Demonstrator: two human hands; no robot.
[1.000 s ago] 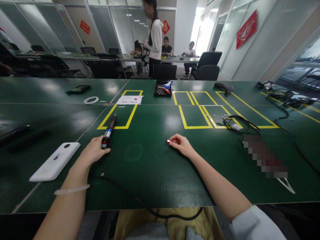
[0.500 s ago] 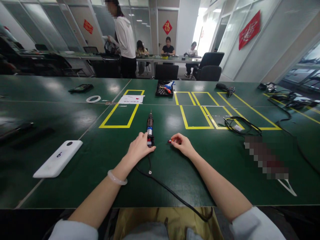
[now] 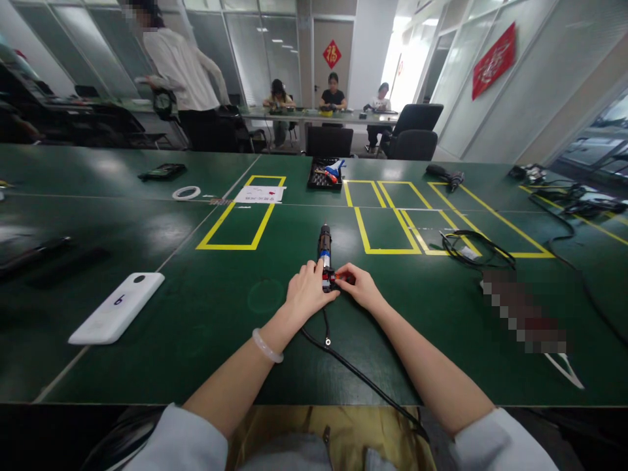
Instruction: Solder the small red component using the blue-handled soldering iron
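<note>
My left hand [image 3: 310, 288] is closed on the rear of a drill's bare inner assembly [image 3: 324, 247], a dark nose with a blue-and-silver motor body behind it. The nose points away from me. Some red and black parts at its back show between my hands. My right hand [image 3: 362, 286] pinches a small red-and-black piece [image 3: 349, 279] against the right side of the assembly; its kind is too small to make out. A black power cord [image 3: 366, 376] runs from the assembly over the table edge, and a short lead ends in a ring terminal [image 3: 328, 341].
On the green table [image 3: 220, 294] lie a white case numbered 6 [image 3: 118, 309], a roll of tape [image 3: 186, 193], a black tray [image 3: 324, 175] with tools, coiled black cable [image 3: 475, 248] and a drill-like tool [image 3: 445, 175]. Yellow tape outlines mark it. People sit beyond; one person [image 3: 184, 72] walks.
My left hand has moved right with the drill assembly. The small piece in my right hand now meets the assembly's side. The walking person has gone further left.
</note>
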